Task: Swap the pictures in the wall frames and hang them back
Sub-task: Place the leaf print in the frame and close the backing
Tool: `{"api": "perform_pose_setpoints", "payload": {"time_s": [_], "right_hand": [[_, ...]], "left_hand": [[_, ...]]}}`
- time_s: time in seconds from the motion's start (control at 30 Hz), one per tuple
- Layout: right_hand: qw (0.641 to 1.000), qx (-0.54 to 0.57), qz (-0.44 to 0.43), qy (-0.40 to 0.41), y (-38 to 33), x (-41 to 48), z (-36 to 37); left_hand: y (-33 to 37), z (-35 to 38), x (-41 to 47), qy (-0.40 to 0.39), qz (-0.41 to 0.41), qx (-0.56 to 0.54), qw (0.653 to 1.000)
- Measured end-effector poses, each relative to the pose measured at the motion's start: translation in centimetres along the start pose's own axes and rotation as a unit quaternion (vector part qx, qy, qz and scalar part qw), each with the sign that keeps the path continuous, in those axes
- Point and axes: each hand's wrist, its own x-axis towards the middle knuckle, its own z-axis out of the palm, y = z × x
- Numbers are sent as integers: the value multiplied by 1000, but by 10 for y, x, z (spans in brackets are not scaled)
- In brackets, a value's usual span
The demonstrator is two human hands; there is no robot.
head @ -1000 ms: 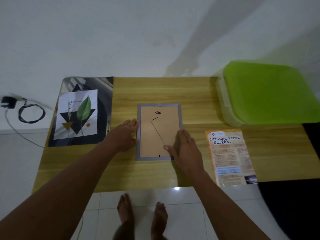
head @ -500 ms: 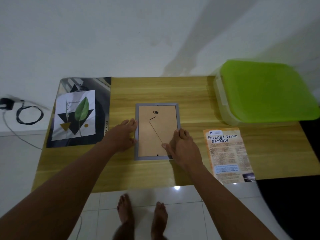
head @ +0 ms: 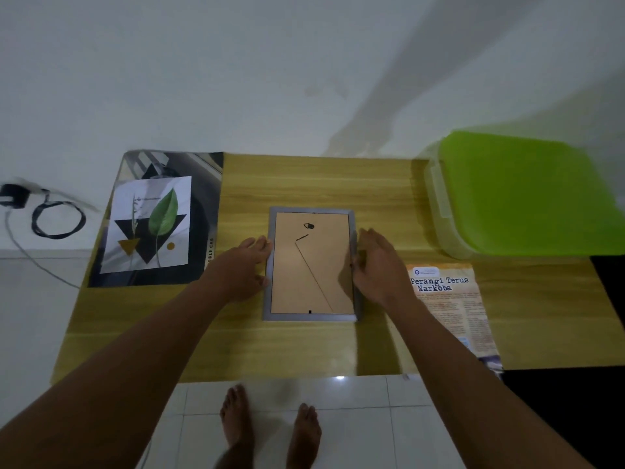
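The grey rectangular picture frame [head: 310, 265] lies face down in the middle of the picture, its brown backing board up, on the light wooden counter [head: 304, 346]. The left hand [head: 241, 269] rests flat with straight fingers against the frame's left edge. The right hand [head: 378, 269] curls its fingers over the right edge, grasping it. A white print of a green leaf [head: 152, 225] lies at centre left and an orange printed leaflet [head: 449, 306] at lower right. A green-lidded plastic box [head: 521, 191] sits at upper right.

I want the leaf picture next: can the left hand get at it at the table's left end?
Probably yes. The left hand lies open at the grey picture frame's left edge, holding nothing; the white leaf print lies flat on a dark poster to its left, nothing standing between.
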Motion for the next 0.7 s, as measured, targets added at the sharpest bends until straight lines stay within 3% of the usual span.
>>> {"api": "perform_pose_setpoints", "payload": {"time_s": [0.2, 0.7], "right_hand": [[987, -65, -135, -64, -31, 54, 0], [974, -120, -175, -86, -45, 74, -5]], "left_hand": [[0, 1, 2, 0, 2, -10, 1000], [-2, -1, 3, -11, -2, -31, 999]]}}
